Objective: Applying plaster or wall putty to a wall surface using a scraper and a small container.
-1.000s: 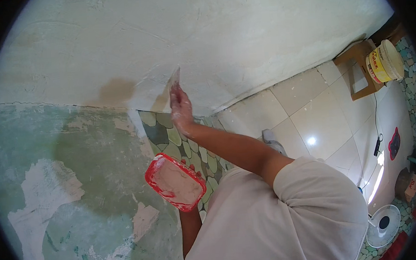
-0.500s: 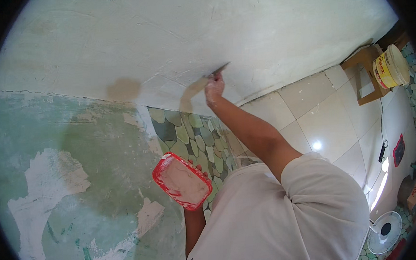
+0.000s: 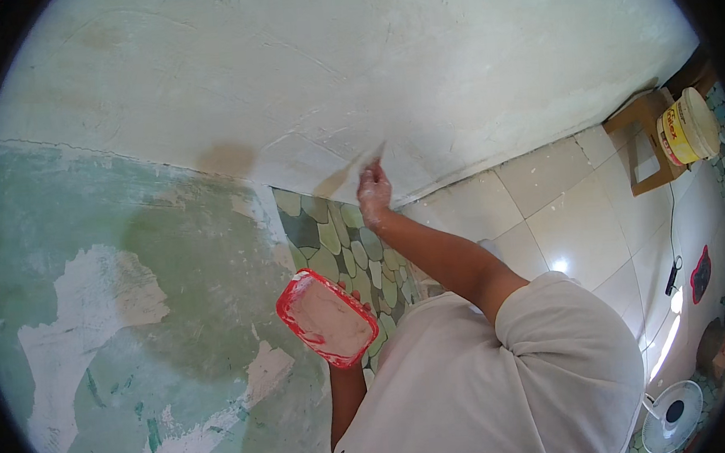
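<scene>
Cradling the red tub of paste, the left hand stays put while, above and right of that tub, the right hand, gripping a scraper, has dropped nearer it, apparently keeping work low on the wall.

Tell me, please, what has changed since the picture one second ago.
The right hand moved rightward along the pale wall, then slightly back down. Nothing was taken or released: it still grips the thin flat tool, and the left hand still holds the red tub of paste.
</scene>
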Demonstrator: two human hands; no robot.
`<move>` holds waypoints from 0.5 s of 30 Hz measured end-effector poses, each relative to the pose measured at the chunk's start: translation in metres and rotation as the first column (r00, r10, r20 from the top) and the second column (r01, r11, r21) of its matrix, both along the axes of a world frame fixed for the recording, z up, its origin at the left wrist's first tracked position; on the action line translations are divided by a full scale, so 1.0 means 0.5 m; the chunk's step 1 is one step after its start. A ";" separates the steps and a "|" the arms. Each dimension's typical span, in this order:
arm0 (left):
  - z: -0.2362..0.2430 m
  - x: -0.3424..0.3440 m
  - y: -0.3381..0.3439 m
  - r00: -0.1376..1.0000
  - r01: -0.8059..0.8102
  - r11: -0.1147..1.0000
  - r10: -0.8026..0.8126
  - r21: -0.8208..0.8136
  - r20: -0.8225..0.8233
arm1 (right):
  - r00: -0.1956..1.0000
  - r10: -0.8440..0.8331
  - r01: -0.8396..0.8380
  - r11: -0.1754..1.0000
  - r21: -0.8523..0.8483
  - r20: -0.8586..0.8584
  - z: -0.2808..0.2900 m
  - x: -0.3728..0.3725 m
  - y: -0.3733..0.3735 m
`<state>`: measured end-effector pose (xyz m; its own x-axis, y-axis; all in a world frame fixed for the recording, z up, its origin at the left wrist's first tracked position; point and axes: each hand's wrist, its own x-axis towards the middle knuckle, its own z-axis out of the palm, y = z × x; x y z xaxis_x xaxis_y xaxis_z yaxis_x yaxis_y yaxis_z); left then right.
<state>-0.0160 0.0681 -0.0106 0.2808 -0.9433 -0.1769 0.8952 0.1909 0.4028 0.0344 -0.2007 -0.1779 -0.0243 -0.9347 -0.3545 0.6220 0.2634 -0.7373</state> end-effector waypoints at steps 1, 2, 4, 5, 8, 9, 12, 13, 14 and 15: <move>0.007 -0.012 -0.023 0.999 0.035 0.999 -0.036 -0.012 -0.010 | 0.992 -0.072 0.074 0.997 0.014 -0.107 -0.066 -0.028 -0.046; 0.017 -0.030 -0.047 0.995 0.029 0.999 -0.031 -0.018 -0.096 | 0.966 -0.144 0.153 0.988 0.025 -0.214 -0.114 -0.062 -0.097; 0.023 -0.023 -0.023 0.986 -0.063 0.998 0.060 -0.014 -0.153 | 0.973 -0.124 0.132 0.991 0.028 -0.196 -0.081 -0.056 -0.099; 0.022 -0.017 -0.006 0.988 -0.072 0.997 0.066 -0.033 -0.140 | 0.974 -0.128 0.136 0.990 0.031 -0.189 -0.046 -0.049 -0.098; -0.005 -0.004 0.023 0.991 -0.098 0.994 0.094 -0.043 -0.093 | 0.993 -0.098 0.094 0.994 -0.055 -0.068 0.073 -0.037 -0.119; -0.008 -0.006 0.010 0.993 -0.103 0.994 0.101 -0.031 -0.067 | 0.975 -0.219 0.221 0.973 -0.061 0.032 0.086 -0.021 -0.150; 0.000 -0.015 0.009 0.997 -0.051 0.998 0.050 -0.026 -0.058 | 0.991 -0.129 0.124 0.987 -0.106 -0.033 0.185 0.020 -0.124; 0.001 -0.012 0.014 0.997 -0.062 0.998 0.061 -0.033 -0.052 | 0.993 -0.118 0.114 0.987 -0.112 -0.026 0.244 0.026 -0.094; -0.002 -0.009 0.013 0.998 -0.040 0.997 0.036 -0.066 -0.051 | 0.997 -0.070 0.064 0.988 -0.139 -0.040 0.302 0.016 -0.067; -0.002 -0.010 0.007 0.999 -0.006 0.995 0.001 -0.100 -0.051 | 0.998 -0.034 0.024 0.986 -0.167 -0.057 0.336 0.005 -0.049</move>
